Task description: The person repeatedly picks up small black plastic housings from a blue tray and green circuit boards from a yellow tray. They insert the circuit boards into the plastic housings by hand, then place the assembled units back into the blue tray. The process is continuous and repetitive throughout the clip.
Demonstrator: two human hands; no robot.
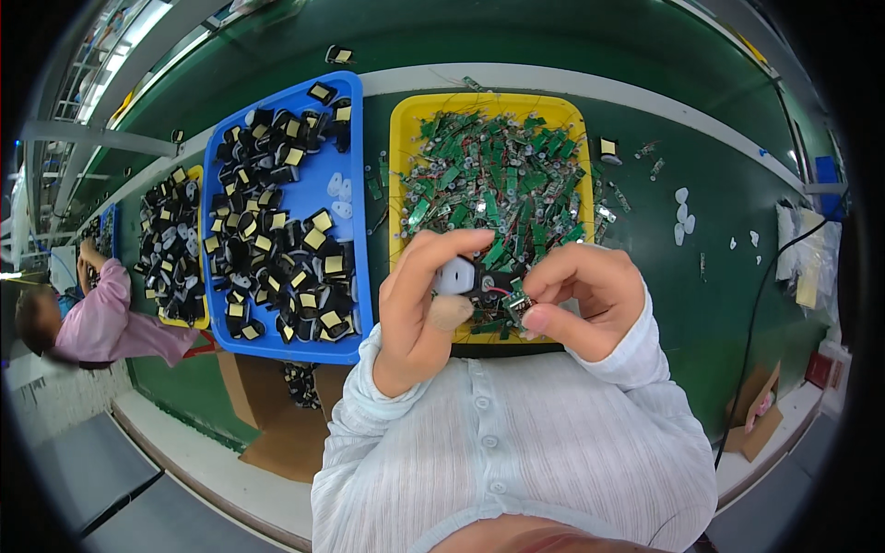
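Between the thumb and fingers of my left hand (410,309) is a small black plastic housing (496,280) with a white rounded cap. A covering sits on that thumb's tip. My right hand (590,300) pinches a small green circuit board (518,301) right beside the housing, and a red wire shows between the two. Both hands are over the near edge of a yellow tray (397,138), which is heaped with green circuit boards (498,170) and thin wires.
Left of the yellow tray stands a blue tray (355,101) of black housings with pale yellow pads. Farther left is another yellow tray (198,318) and a co-worker in a pink top (120,313). White caps (682,217) and plastic bags (802,258) lie at right. A cardboard box (277,424) sits below.
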